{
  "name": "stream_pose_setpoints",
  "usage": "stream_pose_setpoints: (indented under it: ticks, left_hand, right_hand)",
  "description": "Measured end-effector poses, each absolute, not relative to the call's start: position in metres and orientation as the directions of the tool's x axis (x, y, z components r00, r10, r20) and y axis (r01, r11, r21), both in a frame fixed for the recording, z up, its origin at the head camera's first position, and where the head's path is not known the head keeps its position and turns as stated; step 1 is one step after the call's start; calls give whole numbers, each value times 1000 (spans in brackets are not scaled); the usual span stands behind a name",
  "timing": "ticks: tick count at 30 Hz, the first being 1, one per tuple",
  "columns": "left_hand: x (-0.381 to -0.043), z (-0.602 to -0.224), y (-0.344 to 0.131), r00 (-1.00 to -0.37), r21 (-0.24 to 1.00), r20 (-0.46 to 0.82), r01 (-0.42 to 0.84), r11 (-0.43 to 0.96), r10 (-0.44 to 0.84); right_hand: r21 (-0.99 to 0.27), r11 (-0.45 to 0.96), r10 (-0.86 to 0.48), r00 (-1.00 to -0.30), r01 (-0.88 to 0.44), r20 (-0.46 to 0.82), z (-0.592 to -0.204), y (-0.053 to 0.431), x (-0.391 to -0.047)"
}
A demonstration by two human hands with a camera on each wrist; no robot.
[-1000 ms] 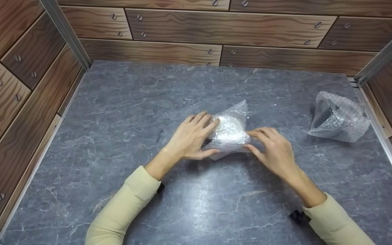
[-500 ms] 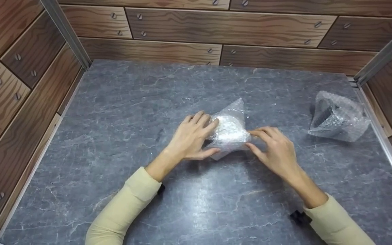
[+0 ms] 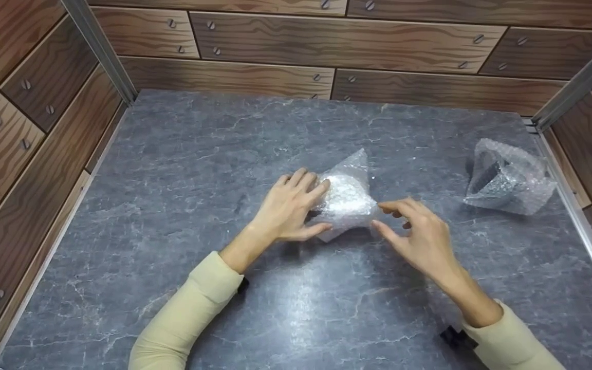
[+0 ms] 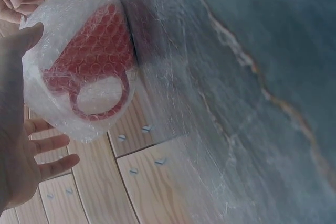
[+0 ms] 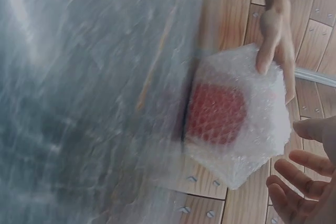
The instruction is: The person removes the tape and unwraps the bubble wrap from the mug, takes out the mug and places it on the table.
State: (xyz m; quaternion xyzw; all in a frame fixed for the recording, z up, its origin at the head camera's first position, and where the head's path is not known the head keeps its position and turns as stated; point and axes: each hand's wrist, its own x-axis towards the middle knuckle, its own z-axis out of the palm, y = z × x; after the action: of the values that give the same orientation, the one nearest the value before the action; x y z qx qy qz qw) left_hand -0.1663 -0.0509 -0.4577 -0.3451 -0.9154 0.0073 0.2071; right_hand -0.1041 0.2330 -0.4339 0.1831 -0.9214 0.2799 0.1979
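Note:
A red mug (image 4: pixel 97 51) wrapped in clear bubble wrap (image 3: pixel 345 198) lies on the grey table in the middle of the head view. Its handle shows through the wrap in the left wrist view. My left hand (image 3: pixel 291 208) rests on the wrap's left side, fingers spread over the top and thumb along the near edge. To the right is my right hand (image 3: pixel 419 234), thumb and fingers parted. Its fingertips are close by the wrap's right corner; whether they touch it I cannot tell. The right wrist view shows the red mug side (image 5: pixel 218 114) through the bubbles.
Another bubble-wrapped item (image 3: pixel 512 177) with something dark inside lies near the table's right edge. Wood-patterned walls (image 3: pixel 327 43) and metal corner posts (image 3: pixel 103 51) enclose the grey marbled table (image 3: pixel 214 139).
My right hand has drawn back slightly to the right and its thumb and fingers have parted from the wrap's corner. The wrapped mug shifted a little left earlier; my left hand stays nearly still.

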Motion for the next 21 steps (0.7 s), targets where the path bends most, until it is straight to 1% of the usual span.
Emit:
stream_pose_setpoints:
  ticks: [4, 7, 10, 13, 17, 21]
  left_hand:
    - [-166, -457, -51, -682, -153, 362, 630, 762, 636]
    - [-166, -457, -52, -681, -151, 363, 631, 761, 637]
    - [-166, -457, -51, -678, -157, 369, 629, 761, 636]
    - [-166, -457, -51, -676, -161, 372, 627, 762, 636]
    - [-166, -457, -51, -680, -152, 364, 630, 761, 636]
    - [-166, -457, -51, -686, -149, 351, 631, 762, 637]
  right_hand:
    - [-565, 727, -198, -906, -391, 373, -429, 230, -101]
    - [-672, 669, -170, -946, -317, 276, -426, 229, -101]
    - [-789, 570, -150, -973, -229, 173, -426, 230, -103]
    - [-875, 460, -152, -984, -154, 94, -426, 232, -106]
    - [-934, 354, -174, -985, -50, -13, -427, 236, -110]
    - [-950, 310, -201, -974, 34, -101, -428, 239, -113]
